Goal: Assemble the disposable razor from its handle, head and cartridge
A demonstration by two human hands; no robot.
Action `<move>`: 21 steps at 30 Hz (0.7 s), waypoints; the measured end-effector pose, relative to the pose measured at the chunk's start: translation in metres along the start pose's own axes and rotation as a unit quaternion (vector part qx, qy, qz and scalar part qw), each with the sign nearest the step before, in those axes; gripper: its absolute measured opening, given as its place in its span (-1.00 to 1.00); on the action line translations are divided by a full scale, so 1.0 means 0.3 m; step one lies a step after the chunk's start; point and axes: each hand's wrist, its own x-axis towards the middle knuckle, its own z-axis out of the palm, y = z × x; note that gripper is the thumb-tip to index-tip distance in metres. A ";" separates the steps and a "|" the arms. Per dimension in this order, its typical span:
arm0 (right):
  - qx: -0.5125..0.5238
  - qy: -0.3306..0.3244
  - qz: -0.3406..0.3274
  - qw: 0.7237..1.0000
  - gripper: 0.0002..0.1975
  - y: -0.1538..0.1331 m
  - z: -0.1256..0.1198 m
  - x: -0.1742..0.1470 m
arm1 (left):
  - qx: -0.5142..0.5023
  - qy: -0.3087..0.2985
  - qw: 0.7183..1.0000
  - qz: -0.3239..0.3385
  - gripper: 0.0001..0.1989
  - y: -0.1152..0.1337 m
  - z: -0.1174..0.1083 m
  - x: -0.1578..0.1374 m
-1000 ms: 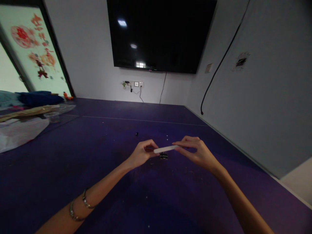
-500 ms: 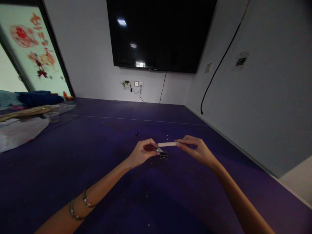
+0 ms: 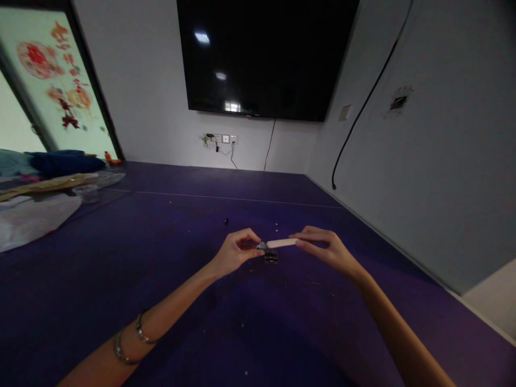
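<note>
Between thumb and fingers my left hand [image 3: 236, 250] pinches a small greyish-silver piece [image 3: 262, 245], too small to name. My right hand [image 3: 322, 247] is closed on one end of a flat, pale stick with a rounded tip [image 3: 281, 243], which resembles a wooden craft stick or nail file. The stick lies nearly level, its free end close beside the silver piece; whether they touch I cannot tell. Just below them is a small dark rectangular object [image 3: 271, 257] with light marks, on the purple surface [image 3: 242, 322].
A small black item [image 3: 226, 221] and several white specks lie on the purple surface. Cloth and plastic bags [image 3: 40, 215] are heaped at the left. A black cable [image 3: 363, 102] hangs along the right wall, and a large television [image 3: 266, 59] is mounted ahead.
The right hand has drawn the pale stick slightly right and down, so its tip now sits to the right of the silver piece. My left hand has barely moved.
</note>
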 end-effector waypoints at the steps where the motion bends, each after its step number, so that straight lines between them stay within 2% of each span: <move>1: 0.004 -0.009 -0.003 1.000 -0.74 -0.001 -0.001 -0.002 | -0.001 0.000 1.000 0.000 -0.84 0.001 0.001 0.000; 3: 0.008 -0.020 -0.007 1.000 -0.74 0.002 -0.002 -0.003 | -0.004 -0.002 1.000 0.000 -0.85 0.002 0.002 0.000; 9: 0.002 0.005 0.010 1.000 -0.73 0.030 -0.003 -0.003 | 0.000 -0.006 1.000 -0.004 -0.84 0.003 0.003 -0.004; 15: 0.026 -0.013 0.009 1.000 -0.74 0.031 0.004 -0.008 | -0.002 -0.004 1.000 -0.011 -0.84 0.002 0.009 -0.006; 17: 0.036 0.011 0.028 0.999 -0.74 0.061 0.009 -0.005 | -0.016 -0.011 1.000 -0.005 -0.84 0.005 0.011 -0.008; 21: 0.109 0.110 0.114 0.981 -0.68 0.136 0.037 0.008 | -0.076 0.005 0.997 -0.001 -0.80 0.002 0.018 -0.014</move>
